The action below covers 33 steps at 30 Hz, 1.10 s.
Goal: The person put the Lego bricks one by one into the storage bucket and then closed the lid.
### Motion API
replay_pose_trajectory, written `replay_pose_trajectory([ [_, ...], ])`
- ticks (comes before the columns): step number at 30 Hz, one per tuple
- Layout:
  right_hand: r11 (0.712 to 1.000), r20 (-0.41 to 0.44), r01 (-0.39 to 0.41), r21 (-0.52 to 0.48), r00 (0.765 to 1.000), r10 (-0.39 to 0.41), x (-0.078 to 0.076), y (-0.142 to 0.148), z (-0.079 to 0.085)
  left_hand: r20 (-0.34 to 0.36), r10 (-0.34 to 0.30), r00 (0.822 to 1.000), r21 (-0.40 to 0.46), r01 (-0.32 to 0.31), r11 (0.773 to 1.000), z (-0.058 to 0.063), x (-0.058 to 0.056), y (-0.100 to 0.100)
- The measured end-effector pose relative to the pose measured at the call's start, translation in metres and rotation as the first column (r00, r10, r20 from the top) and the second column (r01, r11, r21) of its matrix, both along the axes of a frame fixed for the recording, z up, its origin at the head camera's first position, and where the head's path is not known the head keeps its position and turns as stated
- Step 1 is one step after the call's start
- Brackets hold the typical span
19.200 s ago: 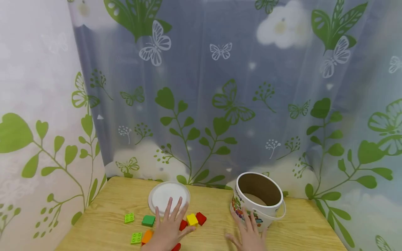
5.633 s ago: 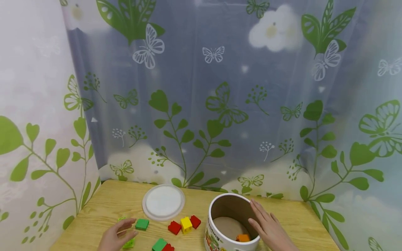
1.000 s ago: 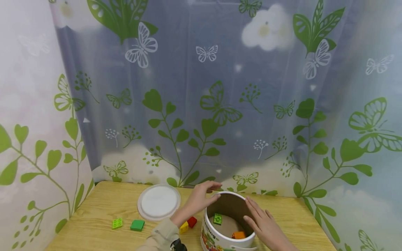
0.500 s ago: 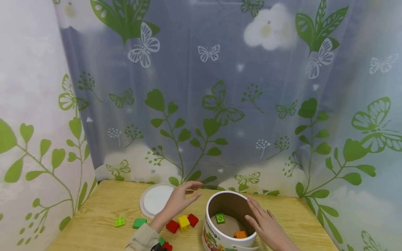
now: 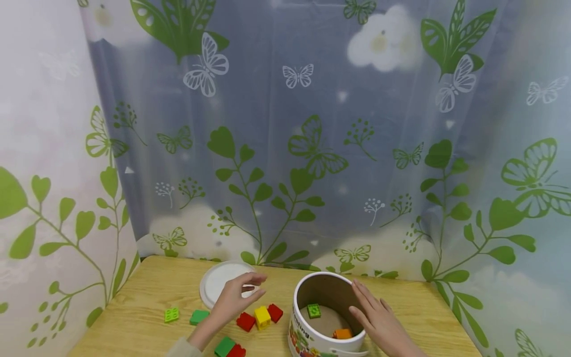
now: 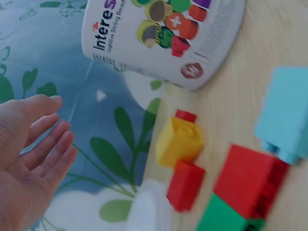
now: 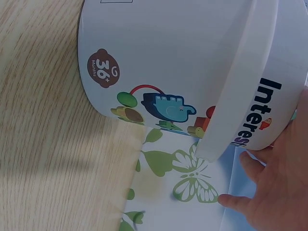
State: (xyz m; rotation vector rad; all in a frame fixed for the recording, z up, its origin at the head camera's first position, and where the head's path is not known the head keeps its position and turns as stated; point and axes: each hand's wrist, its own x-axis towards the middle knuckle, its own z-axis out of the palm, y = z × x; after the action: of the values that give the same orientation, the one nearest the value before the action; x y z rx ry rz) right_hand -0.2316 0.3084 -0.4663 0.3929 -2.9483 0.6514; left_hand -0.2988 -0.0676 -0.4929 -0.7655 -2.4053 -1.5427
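Two bricks (image 5: 314, 311) (image 5: 342, 334) in lower-centre bucket (image 5: 301, 335) | left hand (image 5: 235, 297) empty, fingers parted; right hand (image 5: 379, 320) straight-fingered at rim (image 5: 327, 273) | apparently mid-loading; next needs another pinch

The white bucket (image 7: 168, 53) bears dark lettering (image 7: 259, 108) beginning "Interes" in the wrist views (its end reads "sting" in the head view) and a brown badge (image 7: 103, 69) saying "36+ Months".

Wood desk (image 5: 278, 286); blue-grey curtain (image 5: 267, 94) w/ green leaves (image 5: 221, 143) behind far edge; paler sheet (image 5: 40, 124), prob. fabric, past L edge.
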Motion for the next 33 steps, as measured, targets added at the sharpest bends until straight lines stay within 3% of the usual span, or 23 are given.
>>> replay_pose_trajectory([
  [5, 1.0, -0.001, 0.0, 0.001, 1.0, 0.0, 0.0, 0.0, 0.0, 0.023, -0.023, 0.999, 0.001, 0.023, 1.0, -0.014, 0.006, -0.017],
  [10, 1.0, -0.005, -0.003, 0.001, 1.0, 0.003, 0.0, 0.001, 0.001, 0.142, -0.071, 0.987, -0.012, 0.073, 0.997, -0.025, 0.016, -0.036],
  [13, 1.0, 0.005, 0.0, 0.0, 1.0, 0.0, 0.0, 0.001, 0.0, 0.243, -0.105, 0.964, -0.015, 0.112, 0.994, -0.032, 0.022, -0.047],
  [17, 1.0, 0.004, -0.001, 0.0, 1.0, 0.001, -0.001, 0.001, 0.0, 0.355, -0.162, 0.921, 0.005, 0.171, 0.985, -0.042, 0.029, -0.062],
  [20, 1.0, 0.0, -0.003, 0.003, 1.0, 0.003, -0.001, 0.001, 0.0, 0.406, -0.214, 0.889, 0.016, 0.227, 0.974, -0.05, 0.033, -0.072],
  [23, 1.0, 0.0, -0.003, 0.004, 1.0, 0.003, 0.0, 0.001, 0.001, 0.416, -0.246, 0.875, -0.015, 0.277, 0.961, -0.057, 0.034, -0.079],
  [27, 1.0, -0.008, -0.007, 0.006, 1.0, 0.007, -0.001, 0.001, -0.001, 0.408, -0.274, 0.871, -0.06, 0.325, 0.944, -0.065, 0.034, -0.086],
  [33, 1.0, -0.012, -0.013, 0.008, 1.0, 0.013, -0.002, 0.001, -0.003, 0.447, -0.315, 0.837, -0.029, 0.366, 0.93, -0.07, 0.035, -0.092],
])
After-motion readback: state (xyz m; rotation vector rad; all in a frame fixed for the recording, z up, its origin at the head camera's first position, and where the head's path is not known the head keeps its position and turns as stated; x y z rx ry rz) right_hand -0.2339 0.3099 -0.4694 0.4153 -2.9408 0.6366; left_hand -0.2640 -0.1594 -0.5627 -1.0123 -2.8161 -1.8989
